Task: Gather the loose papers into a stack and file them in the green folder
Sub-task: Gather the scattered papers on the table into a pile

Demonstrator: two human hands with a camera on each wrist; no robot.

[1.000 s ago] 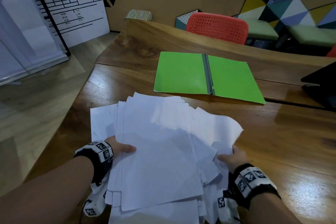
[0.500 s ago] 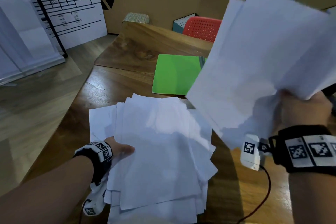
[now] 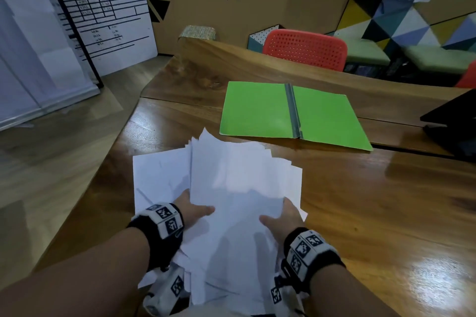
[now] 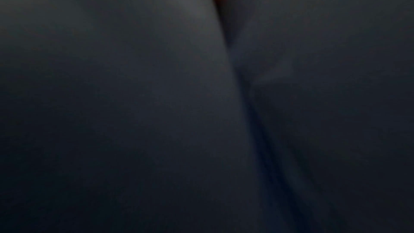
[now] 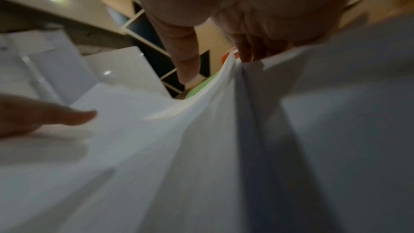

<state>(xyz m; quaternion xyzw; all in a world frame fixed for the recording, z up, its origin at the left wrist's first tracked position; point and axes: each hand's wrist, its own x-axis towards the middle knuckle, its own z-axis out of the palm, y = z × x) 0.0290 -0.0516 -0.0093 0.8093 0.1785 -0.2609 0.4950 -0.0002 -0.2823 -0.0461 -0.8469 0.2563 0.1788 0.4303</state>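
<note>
A loose, uneven pile of white papers (image 3: 231,183) lies on the wooden table (image 3: 386,213) close to me. My left hand (image 3: 194,211) holds the pile's left side, thumb on top and fingers hidden under sheets. My right hand (image 3: 279,219) grips the right side. In the right wrist view its thumb (image 5: 188,59) lies over the papers (image 5: 156,148) while the fingers (image 5: 246,50) tuck under an edge. The green folder (image 3: 257,110) lies open and flat beyond the pile. The left wrist view is dark, showing only shaded sheets (image 4: 134,95).
A black laptop-like object (image 3: 453,121) sits at the table's right edge. A red chair (image 3: 304,49) stands behind the table. A printed white board (image 3: 103,8) leans at the left, past the table's slanted left edge.
Half a second ago my right hand held a bunch of sheets up in the air. Those sheets now lie on the pile, and the hand has come down to its right side.
</note>
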